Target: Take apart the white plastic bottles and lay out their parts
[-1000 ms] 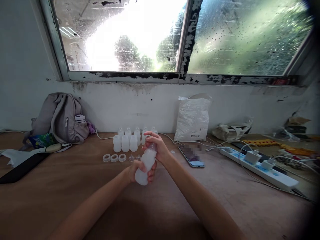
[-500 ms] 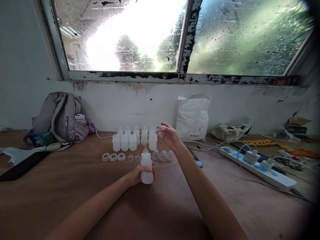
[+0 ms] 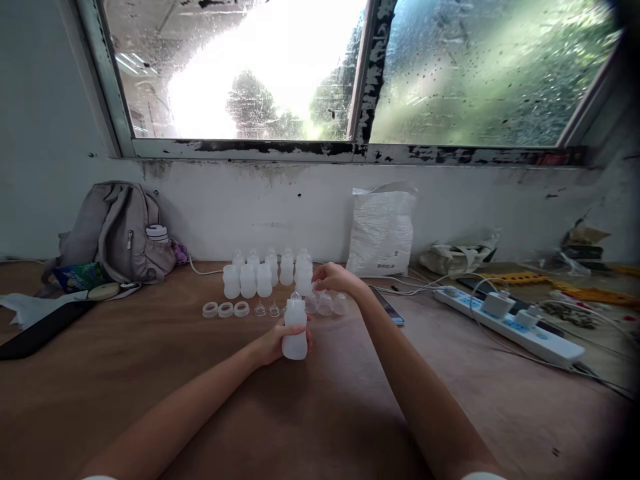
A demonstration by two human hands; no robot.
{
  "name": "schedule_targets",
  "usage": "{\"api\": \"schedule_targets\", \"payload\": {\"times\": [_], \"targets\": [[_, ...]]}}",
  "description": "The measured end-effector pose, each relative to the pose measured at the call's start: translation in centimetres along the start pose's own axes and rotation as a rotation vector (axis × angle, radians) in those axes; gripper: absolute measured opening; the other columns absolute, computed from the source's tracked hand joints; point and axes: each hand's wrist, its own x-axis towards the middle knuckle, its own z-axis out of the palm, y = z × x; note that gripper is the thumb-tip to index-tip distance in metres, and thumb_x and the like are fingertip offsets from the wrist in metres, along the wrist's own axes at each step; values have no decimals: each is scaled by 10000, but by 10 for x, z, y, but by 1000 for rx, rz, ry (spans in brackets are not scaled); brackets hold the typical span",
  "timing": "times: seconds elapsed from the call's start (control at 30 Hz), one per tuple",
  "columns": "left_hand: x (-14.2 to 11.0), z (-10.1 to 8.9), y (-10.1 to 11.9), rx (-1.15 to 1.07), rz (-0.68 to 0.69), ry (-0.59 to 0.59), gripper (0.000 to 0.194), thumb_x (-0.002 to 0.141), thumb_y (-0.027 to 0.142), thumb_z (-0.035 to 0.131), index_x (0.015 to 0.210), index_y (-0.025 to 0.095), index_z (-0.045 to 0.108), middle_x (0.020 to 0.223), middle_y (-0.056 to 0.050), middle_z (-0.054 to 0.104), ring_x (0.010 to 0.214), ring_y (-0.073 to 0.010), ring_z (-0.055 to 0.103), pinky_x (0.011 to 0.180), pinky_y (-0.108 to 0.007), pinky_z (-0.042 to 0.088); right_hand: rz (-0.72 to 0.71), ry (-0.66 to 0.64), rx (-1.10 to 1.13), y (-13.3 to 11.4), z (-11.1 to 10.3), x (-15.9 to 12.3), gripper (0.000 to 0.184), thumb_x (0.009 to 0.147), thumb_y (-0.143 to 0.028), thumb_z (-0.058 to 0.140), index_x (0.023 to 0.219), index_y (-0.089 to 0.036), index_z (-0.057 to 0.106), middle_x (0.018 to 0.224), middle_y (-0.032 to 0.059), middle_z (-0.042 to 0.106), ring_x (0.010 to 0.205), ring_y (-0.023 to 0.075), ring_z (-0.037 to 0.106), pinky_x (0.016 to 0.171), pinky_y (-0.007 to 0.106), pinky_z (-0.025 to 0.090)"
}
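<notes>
My left hand (image 3: 276,342) is wrapped round a white baby bottle (image 3: 295,339), upright, with a ring and clear nipple on top. My right hand (image 3: 337,278) is closed, fingers pointing down, on a clear bottle cap (image 3: 317,285) just above and right of that bottle; fingers partly hide it. Several more clear caps (image 3: 325,305) stand in a row under this hand. To their left, clear nipples (image 3: 260,309) and white collar rings (image 3: 226,309) lie in the same line. Behind are white bottles without tops (image 3: 248,281) and, farther back, bottles with clear tops (image 3: 287,268).
A grey backpack (image 3: 123,233) leans on the wall at left, near a black flat object (image 3: 45,330). A white plastic bag (image 3: 383,233) stands at the back, with a phone (image 3: 390,308) before it. At right lies a white power strip (image 3: 510,327) with cables.
My right hand has come down and slightly nearer the held bottle with the clear cap. My left hand and its bottle have risen slightly in the picture; the view has shifted a little.
</notes>
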Motion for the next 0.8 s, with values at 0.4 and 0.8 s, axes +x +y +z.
{"api": "schedule_targets", "payload": {"times": [0.4, 0.8], "targets": [[7, -6, 7, 56, 222, 423, 306, 641, 333, 651, 820, 142, 492, 638, 5, 551, 497, -114, 540, 462, -242, 429, 139, -336, -186, -23, 41, 0, 229, 454, -163, 753, 626, -141, 604, 548, 17, 593, 510, 175, 593, 482, 264, 461], [9, -3, 2, 224, 247, 459, 354, 559, 261, 706, 843, 134, 536, 626, -7, 571, 509, -129, 546, 488, -247, 419, -142, 99, -56, -36, 35, -4, 297, 805, -396, 458, 742, -153, 616, 652, 51, 596, 621, 140, 540, 542, 227, 360]]}}
